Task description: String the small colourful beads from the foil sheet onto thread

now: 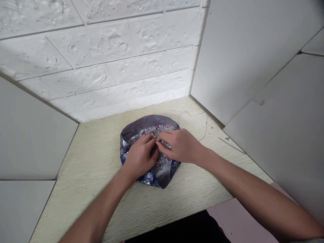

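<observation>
A round bundle of shiny fabric (149, 123) lies near the middle of the table, dark grey at the far edge and blue with a rose pattern along the near left and near right edges. Its silvery centre is scattered with tiny red and white beads (158, 130).

Both hands work over that centre, close together but with no clear hold on show. The left hand (140, 157) comes in from the near left, curled, with its fingers (148, 140) pressed down on the beaded middle. The right hand (178, 145) comes in from the right, partly closed, its fingertips (159, 140) pinched in just beside the left hand. Whether either hand has hold of a fold, a bead or a thread is too small to tell.

To the far right of the bundle, fine loose threads (192, 114) curl across the pale wood-grain table (101, 168). Further right, a thin metal rod (231, 145) lies near the table's right edge. A white brick-textured wall (101, 67) stands along the far edge, with grey panels at the left (32, 135) and right (240, 57). A pink sheet (238, 219) shows at the near right corner.
</observation>
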Tool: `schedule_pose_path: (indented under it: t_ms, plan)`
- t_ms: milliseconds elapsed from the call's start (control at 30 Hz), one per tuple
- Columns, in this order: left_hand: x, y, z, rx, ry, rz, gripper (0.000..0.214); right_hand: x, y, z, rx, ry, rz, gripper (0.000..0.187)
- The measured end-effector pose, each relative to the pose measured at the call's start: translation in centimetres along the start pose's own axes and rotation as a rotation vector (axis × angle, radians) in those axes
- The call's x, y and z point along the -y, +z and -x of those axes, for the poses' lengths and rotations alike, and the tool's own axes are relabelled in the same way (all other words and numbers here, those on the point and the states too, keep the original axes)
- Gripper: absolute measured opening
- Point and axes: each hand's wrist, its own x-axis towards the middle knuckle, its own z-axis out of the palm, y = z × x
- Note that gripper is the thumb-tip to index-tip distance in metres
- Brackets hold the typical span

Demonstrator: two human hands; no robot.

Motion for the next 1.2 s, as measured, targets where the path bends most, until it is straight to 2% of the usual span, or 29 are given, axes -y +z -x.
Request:
schedule_pose_path:
  t_ms: [1200]
  plan:
    - [0.26,0.38,0.08,-0.004,0.026,-0.07,0.011,0.31,-0.25,-0.03,0.062,-0.014,0.012,0.025]
